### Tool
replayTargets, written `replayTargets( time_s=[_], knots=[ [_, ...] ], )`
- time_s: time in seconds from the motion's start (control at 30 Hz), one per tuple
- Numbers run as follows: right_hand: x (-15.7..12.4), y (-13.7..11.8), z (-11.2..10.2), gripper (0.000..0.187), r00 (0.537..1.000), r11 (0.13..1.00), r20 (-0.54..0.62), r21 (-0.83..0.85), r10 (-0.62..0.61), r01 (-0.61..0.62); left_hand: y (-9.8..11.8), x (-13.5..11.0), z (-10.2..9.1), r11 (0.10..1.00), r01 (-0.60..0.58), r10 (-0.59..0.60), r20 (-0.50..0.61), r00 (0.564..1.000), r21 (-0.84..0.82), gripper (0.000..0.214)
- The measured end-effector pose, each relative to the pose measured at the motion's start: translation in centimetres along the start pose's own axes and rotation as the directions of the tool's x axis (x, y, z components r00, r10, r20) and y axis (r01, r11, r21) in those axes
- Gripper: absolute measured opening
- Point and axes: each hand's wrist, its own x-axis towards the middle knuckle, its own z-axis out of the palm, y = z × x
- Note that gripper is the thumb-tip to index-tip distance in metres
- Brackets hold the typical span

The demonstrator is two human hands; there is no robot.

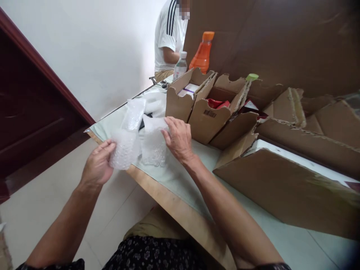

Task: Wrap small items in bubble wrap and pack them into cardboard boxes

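My left hand [98,161] pinches a clear bubble wrap bag [123,152] between thumb and fingers, just past the table's near left edge. My right hand [179,138] has its fingers closed on the upper right edge of a second bubble wrap bag [154,144]; the exact grip is partly hidden. Behind the two, more bubble wrap bags [134,112] lie on the table, with something dark [144,122] partly covered among them.
Cut-open cardboard boxes [208,120] line the right side, holding small red and white packages. A clear bottle [180,66] and an orange bottle [201,54] stand behind them. A person in a white shirt [168,37] is beyond the table's far end. A wooden edge [168,202] borders the pale tabletop.
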Motion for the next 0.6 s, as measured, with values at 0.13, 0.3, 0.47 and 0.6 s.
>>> replayTargets(
  time_s=[0.13,0.3,0.47,0.6],
  knots=[
    [-2.3,-1.2,-2.2,0.088,0.983,0.907,0.154,0.421,-0.100,0.027,-0.7,-2.5,1.8,0.988,0.153,-0.153,0.103,0.983,0.007,0.033],
    [-5.7,-1.4,-4.2,0.059,0.884,0.606,0.358,0.787,-0.299,-0.113,0.1,-5.7,5.2,0.986,0.157,-0.164,0.362,0.918,0.050,0.037],
    [-7.8,-1.8,-5.6,0.036,0.909,0.347,0.400,0.874,-0.117,-0.340,0.4,-6.4,6.2,0.985,0.160,-0.170,0.370,0.913,0.057,0.040],
    [-11.4,-1.3,-9.1,0.023,0.923,0.601,0.356,0.710,0.144,-0.368,-1.1,-6.9,6.3,0.982,0.188,-0.179,0.391,0.903,0.016,0.061]
  ],
)
